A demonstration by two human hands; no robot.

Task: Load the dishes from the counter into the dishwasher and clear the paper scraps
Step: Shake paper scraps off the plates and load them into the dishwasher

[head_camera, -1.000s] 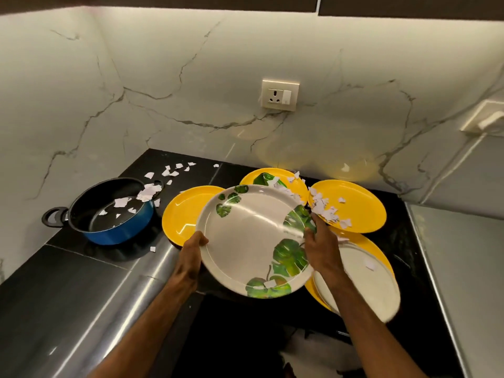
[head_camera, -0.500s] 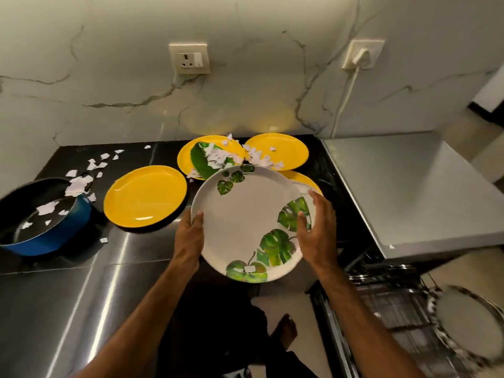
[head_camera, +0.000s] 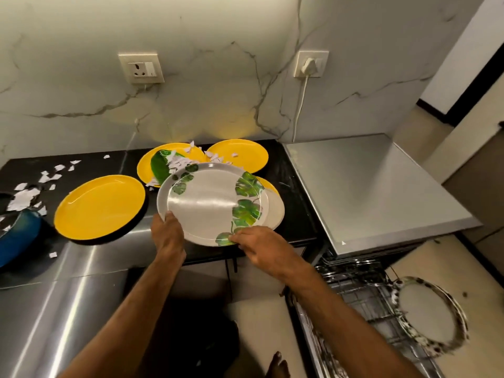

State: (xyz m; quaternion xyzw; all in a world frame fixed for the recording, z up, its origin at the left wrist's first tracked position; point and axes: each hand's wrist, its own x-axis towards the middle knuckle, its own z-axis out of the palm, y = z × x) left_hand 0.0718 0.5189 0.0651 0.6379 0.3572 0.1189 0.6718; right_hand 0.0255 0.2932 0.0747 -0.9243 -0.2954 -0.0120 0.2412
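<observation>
White round plate with green leaf print (head_camera: 210, 203) held over front edge of black counter (head_camera: 290, 214). Left hand (head_camera: 167, 233) grips its rim at 8 o'clock, right hand (head_camera: 256, 245) pinches rim at 5 o'clock. Plain yellow round plate (head_camera: 99, 207) at 9 o'clock, white paper scraps (head_camera: 177, 163) at 11, wire dishwasher rack (head_camera: 365, 304) at 4.

white round plate with green leaves (head_camera: 210, 203), middle: smooth, shiny | yellow round plate (head_camera: 99, 207), 9 o'clock: glossy, looks like plastic | torn white paper scraps (head_camera: 23, 199), 9 o'clock: matt, rough edges | grey steel counter (head_camera: 81, 282), 7 o'clock: brushed metal, shiny streaks | silver wire dishwasher rack (head_camera: 362, 298), 4 o'clock: thin metal | white stone wall (head_camera: 218, 91), 12 o'clock: smooth, grey veins
</observation>
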